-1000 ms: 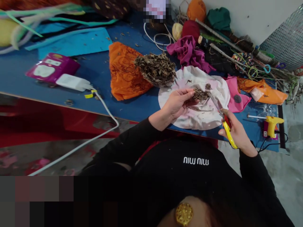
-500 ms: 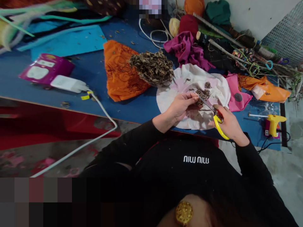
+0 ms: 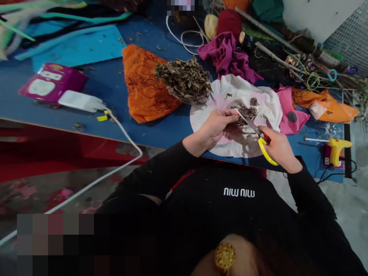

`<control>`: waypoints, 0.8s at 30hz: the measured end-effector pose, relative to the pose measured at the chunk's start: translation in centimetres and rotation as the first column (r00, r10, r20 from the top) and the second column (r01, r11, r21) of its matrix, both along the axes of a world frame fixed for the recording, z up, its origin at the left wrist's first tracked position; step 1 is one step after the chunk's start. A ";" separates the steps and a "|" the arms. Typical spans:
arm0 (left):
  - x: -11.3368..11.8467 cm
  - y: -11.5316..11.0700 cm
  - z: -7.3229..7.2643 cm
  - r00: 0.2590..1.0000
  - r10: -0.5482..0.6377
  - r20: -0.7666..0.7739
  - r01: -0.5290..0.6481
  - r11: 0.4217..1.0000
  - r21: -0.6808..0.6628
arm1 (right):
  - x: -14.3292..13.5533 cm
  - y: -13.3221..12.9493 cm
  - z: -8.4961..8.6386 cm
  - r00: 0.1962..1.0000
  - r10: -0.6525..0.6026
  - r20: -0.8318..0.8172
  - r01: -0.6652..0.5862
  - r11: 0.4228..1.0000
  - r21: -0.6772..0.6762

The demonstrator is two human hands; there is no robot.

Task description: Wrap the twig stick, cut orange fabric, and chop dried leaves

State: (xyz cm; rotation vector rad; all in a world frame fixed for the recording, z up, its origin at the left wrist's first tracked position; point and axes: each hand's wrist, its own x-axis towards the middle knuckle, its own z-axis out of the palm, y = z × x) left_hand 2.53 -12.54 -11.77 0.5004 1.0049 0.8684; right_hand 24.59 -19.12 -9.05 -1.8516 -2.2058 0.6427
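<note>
My right hand grips a pair of scissors with a yellow handle, its metal blades pointing up and left. At the blade tips, my left hand pinches dried leaves between thumb and fingers; the piece is mostly hidden by the fingers. Below and behind the blades lies a small heap of crumbled brown leaf bits on a round white cloth. A larger bundle of dried brown leaves rests left of the cloth, partly over an orange patterned fabric.
On the blue table sit a purple box and a white power strip with a cable. A yellow glue gun lies right. Magenta cloth, a pink piece and sticks crowd the back.
The view has shifted slightly. Both hands stay over the white cloth, the scissors still at the left fingertips; the left hand and fingers have moved slightly to the left.
</note>
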 end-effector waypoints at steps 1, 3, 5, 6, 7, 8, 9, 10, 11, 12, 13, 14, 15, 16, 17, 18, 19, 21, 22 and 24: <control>-0.1 0.0 -0.1 1.000 -0.006 -0.006 0.006 1.000 0.001 | 0.0 0.0 0.0 1.000 0.006 0.014 -0.006 1.000 -0.001; -0.2 0.1 -0.4 1.000 -0.022 -0.019 0.022 1.000 0.005 | 0.0 0.0 0.1 0.998 0.020 0.054 -0.020 1.000 0.002; -0.2 0.1 -0.5 0.999 -0.038 -0.038 0.039 0.999 0.004 | -0.1 0.1 0.2 0.994 0.031 0.103 -0.031 0.999 0.006; -0.2 0.1 -0.4 0.998 -0.047 -0.050 0.047 0.999 -0.002 | -0.1 0.1 0.3 0.992 0.036 0.122 -0.037 0.999 0.005; -0.2 0.1 -0.3 0.997 -0.054 -0.062 0.053 0.999 -0.010 | -0.1 0.2 0.3 0.990 0.041 0.136 -0.042 0.999 0.002; -0.2 0.1 -0.2 0.996 -0.058 -0.072 0.057 0.998 -0.020 | -0.1 0.2 0.4 0.988 0.047 0.144 -0.047 0.999 -0.005; -0.2 0.1 0.0 0.995 -0.061 -0.078 0.059 0.998 -0.029 | -0.1 0.3 0.3 0.988 0.052 0.145 -0.050 0.999 -0.012; -0.1 0.2 0.1 0.995 -0.061 -0.082 0.059 0.998 -0.038 | -0.1 0.4 0.3 0.989 0.055 0.140 -0.053 0.998 -0.016; -0.1 0.2 0.2 0.995 -0.062 -0.083 0.058 0.997 -0.046 | 0.0 0.4 0.2 0.990 0.057 0.132 -0.055 0.998 -0.015; -0.1 0.2 0.3 0.994 -0.064 -0.084 0.060 0.997 -0.052 | 0.0 0.5 0.1 0.991 0.057 0.123 -0.056 0.998 -0.009; -0.2 0.2 0.3 0.994 -0.068 -0.083 0.064 0.996 -0.056 | 0.0 0.5 -0.1 0.992 0.055 0.116 -0.055 0.998 0.001; -0.2 0.2 0.3 0.994 -0.074 -0.082 0.069 0.996 -0.060 | 0.1 0.5 -0.2 0.993 0.053 0.109 -0.055 0.998 0.012; -0.2 0.2 0.2 0.994 -0.079 -0.082 0.074 0.995 -0.063 | 0.1 0.5 -0.4 0.993 0.051 0.103 -0.053 0.998 0.021; -0.2 0.2 0.1 0.993 -0.081 -0.082 0.076 0.995 -0.067 | 0.1 0.4 -0.5 0.994 0.047 0.095 -0.050 0.998 0.029; -0.2 0.3 0.1 0.994 -0.080 -0.080 0.075 0.995 -0.070 | 0.2 0.4 -0.6 0.996 0.040 0.083 -0.043 0.999 0.034; -0.2 0.3 0.0 0.995 -0.069 -0.077 0.064 0.996 -0.068 | 0.2 0.3 -0.6 0.997 0.029 0.068 -0.032 0.999 0.039; -0.3 0.3 0.0 0.996 -0.048 -0.071 0.044 0.997 -0.062 | 0.3 0.3 -0.6 0.998 0.014 0.054 -0.017 0.999 0.047; -0.4 0.4 0.0 0.999 0.000 -0.047 -0.003 0.999 -0.051 | 0.7 0.1 -0.4 0.999 -0.010 0.036 0.008 0.997 0.070; -0.5 0.4 0.1 0.999 0.027 -0.032 -0.029 0.998 -0.050 | 0.9 0.0 -0.3 0.999 -0.015 0.030 0.012 0.997 0.081; -0.6 0.4 0.2 0.998 0.066 0.001 -0.066 0.996 -0.067 | 1.3 -0.2 0.0 1.000 -0.012 0.024 0.010 0.996 0.084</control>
